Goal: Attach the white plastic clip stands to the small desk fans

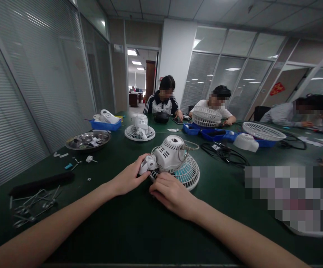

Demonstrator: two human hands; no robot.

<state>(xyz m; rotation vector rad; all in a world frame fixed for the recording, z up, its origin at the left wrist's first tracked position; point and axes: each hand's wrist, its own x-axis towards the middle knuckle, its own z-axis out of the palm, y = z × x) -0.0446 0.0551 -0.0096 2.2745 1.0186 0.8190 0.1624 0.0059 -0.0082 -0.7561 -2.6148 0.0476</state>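
Note:
A white fan motor housing [169,153] rests on a round white fan grille [190,173] with teal blades showing through its bars. My left hand [130,175] is closed round a white bracket [149,163] at the housing's left side, thumb below it and fingers behind. Close by on the right, my right hand [171,193] has its fingers bent together at the grille's near left edge, under the housing; what its fingertips hold is hidden. A grey cable [191,146] loops from the housing over the grille.
On the green table [116,230], a metal tray [89,141] of small parts, metal rods [35,206] and a black bar [42,183] lie left. Another fan assembly [140,130], blue bins [104,125] and black cables [225,154] stand beyond. Several people sit across the table and at right.

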